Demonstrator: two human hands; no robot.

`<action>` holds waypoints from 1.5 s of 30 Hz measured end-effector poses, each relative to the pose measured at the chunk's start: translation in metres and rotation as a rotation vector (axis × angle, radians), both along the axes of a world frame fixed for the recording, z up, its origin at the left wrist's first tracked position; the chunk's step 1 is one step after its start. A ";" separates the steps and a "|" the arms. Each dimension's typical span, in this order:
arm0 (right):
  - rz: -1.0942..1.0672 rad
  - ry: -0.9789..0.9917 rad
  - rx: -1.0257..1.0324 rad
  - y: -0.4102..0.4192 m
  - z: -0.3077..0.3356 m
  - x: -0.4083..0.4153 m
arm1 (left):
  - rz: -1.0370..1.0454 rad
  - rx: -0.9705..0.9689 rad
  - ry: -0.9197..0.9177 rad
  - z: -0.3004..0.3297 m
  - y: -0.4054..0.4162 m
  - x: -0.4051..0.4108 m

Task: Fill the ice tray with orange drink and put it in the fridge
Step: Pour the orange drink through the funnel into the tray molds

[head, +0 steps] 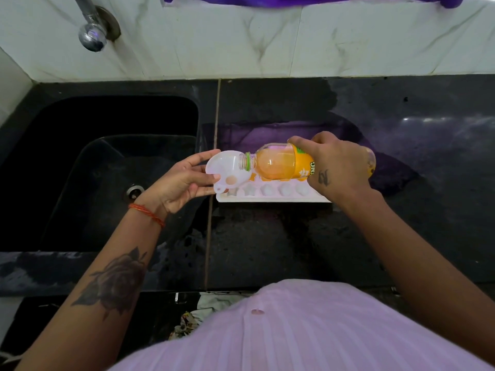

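The white ice tray (270, 192) lies flat on the black counter (294, 250), just to the right of the dark sink (107, 170). Everything else sits in relation to that tray. Over its left end, the left hand (182, 183) pinches a translucent white funnel (226, 170), thumb and fingers closed on the funnel's left rim, the bowl tipped so its spout points down toward a corner cell of the tray. A red thread band (147, 214) circles that wrist.

Above the tray's far row, the right hand (337, 167) is wrapped tight around the base half of a clear plastic bottle (278, 163) of orange drink. The bottle lies nearly level, its open neck resting inside the funnel's bowl. Orange liquid pools along the bottle's lower side and a small amount shows at the bottom of the funnel.

The far-row cells of the tray beneath the bottle look orange; the near-row cells, star and round shapes, look pale. Whether those hold any liquid cannot be told.

Beyond the tray, a chrome tap (92, 33) juts from the marble-patterned wall above the sink.
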State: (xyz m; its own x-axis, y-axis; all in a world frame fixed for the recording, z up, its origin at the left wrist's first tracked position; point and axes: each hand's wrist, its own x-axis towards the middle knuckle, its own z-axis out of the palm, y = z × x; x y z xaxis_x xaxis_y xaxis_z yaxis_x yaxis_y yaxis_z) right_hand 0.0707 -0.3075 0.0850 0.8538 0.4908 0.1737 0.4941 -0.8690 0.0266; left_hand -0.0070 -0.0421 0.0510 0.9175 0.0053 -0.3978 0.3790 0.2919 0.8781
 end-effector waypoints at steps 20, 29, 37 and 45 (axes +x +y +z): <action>0.031 -0.031 0.029 0.001 0.005 -0.001 | -0.001 -0.003 -0.010 0.000 -0.001 0.000; -0.034 0.077 0.101 -0.004 0.004 -0.006 | 0.008 -0.045 -0.031 0.001 0.000 0.001; -0.072 0.037 0.100 -0.022 0.004 -0.006 | -0.034 -0.058 -0.040 -0.004 -0.014 0.010; -0.054 -0.001 0.032 -0.031 0.001 -0.008 | -0.077 -0.044 -0.032 -0.010 -0.020 0.015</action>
State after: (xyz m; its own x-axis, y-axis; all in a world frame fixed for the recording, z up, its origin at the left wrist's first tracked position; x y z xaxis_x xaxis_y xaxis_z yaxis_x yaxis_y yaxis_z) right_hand 0.0627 -0.3389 0.0857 0.8785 0.4384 0.1896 0.4468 -0.8946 -0.0016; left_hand 0.0078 -0.0621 0.0408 0.9267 -0.0829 -0.3666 0.3739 0.3014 0.8771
